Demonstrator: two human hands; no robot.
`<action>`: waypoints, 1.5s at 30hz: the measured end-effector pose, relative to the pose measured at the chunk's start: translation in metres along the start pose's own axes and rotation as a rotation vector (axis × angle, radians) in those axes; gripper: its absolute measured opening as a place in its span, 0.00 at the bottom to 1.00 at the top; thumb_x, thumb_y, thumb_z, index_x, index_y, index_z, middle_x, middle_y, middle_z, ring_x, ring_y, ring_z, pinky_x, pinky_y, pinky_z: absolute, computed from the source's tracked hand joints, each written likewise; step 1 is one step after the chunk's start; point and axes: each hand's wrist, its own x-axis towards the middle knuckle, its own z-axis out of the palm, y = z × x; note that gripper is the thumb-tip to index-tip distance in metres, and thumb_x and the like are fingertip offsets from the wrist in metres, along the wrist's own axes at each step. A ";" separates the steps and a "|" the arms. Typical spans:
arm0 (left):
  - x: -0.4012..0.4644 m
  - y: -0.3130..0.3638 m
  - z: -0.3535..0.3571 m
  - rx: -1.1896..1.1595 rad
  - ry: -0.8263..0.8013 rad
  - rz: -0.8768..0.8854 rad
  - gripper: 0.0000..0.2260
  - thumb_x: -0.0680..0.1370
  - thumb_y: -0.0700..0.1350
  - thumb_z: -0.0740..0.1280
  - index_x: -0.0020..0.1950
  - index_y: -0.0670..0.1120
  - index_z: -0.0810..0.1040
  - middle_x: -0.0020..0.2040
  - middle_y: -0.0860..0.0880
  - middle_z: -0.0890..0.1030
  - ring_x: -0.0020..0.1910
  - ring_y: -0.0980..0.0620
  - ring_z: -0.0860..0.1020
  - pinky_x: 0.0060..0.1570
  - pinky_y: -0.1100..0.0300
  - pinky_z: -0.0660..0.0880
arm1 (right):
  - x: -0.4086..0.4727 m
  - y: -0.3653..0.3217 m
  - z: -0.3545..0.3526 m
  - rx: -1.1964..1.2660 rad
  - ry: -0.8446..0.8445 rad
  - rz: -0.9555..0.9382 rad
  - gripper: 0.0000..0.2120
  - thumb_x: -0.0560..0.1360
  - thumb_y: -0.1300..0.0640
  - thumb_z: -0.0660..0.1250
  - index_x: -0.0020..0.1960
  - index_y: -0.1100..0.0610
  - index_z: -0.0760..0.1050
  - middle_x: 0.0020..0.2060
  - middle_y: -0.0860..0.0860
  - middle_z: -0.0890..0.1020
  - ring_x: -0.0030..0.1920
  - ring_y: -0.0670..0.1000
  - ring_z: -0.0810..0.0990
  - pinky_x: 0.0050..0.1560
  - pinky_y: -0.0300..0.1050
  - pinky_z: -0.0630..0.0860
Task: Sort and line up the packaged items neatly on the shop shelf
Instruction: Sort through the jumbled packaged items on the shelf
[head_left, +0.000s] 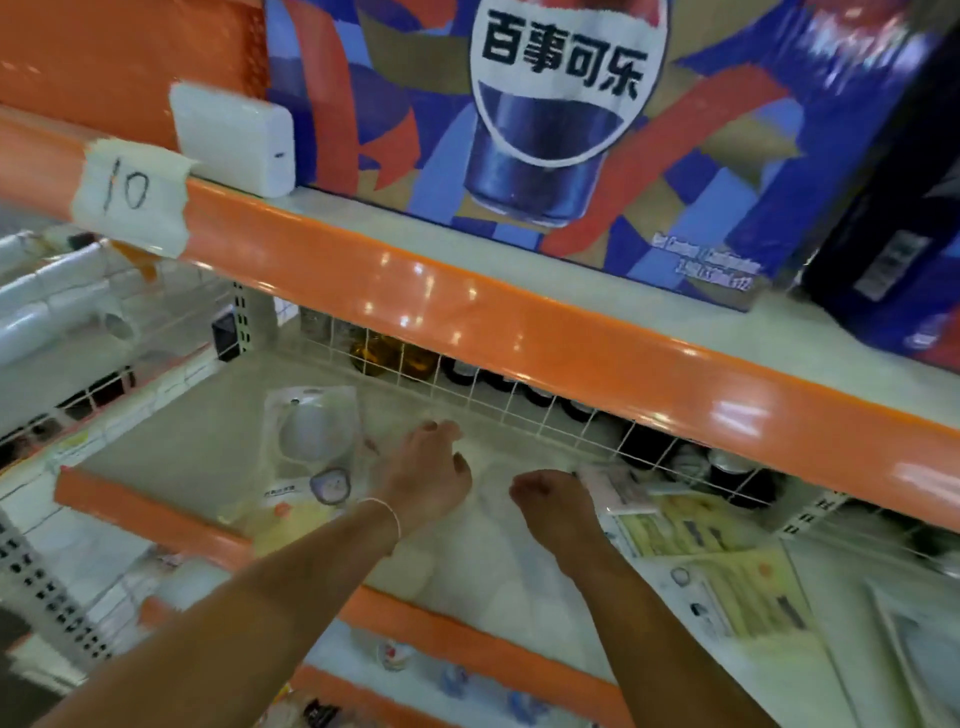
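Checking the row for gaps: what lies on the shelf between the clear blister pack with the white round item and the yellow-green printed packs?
In the head view, both hands: the left hand and right hand, over blurry clear packaging.

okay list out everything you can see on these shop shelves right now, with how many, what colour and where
Pepsi carton: one, blue, red and white, upper shelf.
Dark pack: one, navy, right of the carton.
White box: one, left of the carton.
Paper tag: one, white, marked 10, on the orange shelf edge.
Blister pack: one, clear with a white round item, lower shelf, left of the hands.
Yellow-green packs: several, overlapping, lower shelf right.
Wire divider: one, white, behind the hands.
Left hand: fingers curled, on a clear pack; grip unclear.
Right hand: the same.
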 end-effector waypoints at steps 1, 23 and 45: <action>0.001 0.009 0.008 -0.018 -0.022 0.016 0.18 0.77 0.45 0.61 0.67 0.47 0.72 0.63 0.48 0.74 0.61 0.48 0.74 0.61 0.55 0.72 | 0.001 0.009 -0.011 -0.015 0.011 -0.004 0.10 0.74 0.60 0.64 0.40 0.65 0.79 0.38 0.62 0.81 0.40 0.58 0.80 0.46 0.55 0.79; -0.034 -0.031 -0.034 0.023 0.183 -0.295 0.17 0.73 0.46 0.57 0.58 0.44 0.77 0.55 0.46 0.77 0.57 0.43 0.76 0.53 0.57 0.73 | 0.017 -0.020 0.056 0.265 -0.316 -0.101 0.03 0.72 0.57 0.70 0.40 0.56 0.81 0.39 0.54 0.84 0.40 0.53 0.81 0.43 0.49 0.77; -0.025 -0.095 -0.082 -0.786 0.329 -0.638 0.04 0.76 0.42 0.67 0.46 0.43 0.75 0.39 0.43 0.78 0.40 0.40 0.81 0.42 0.45 0.80 | -0.008 -0.081 0.111 0.442 -0.385 0.008 0.16 0.72 0.68 0.70 0.57 0.56 0.76 0.46 0.53 0.81 0.45 0.51 0.81 0.39 0.39 0.76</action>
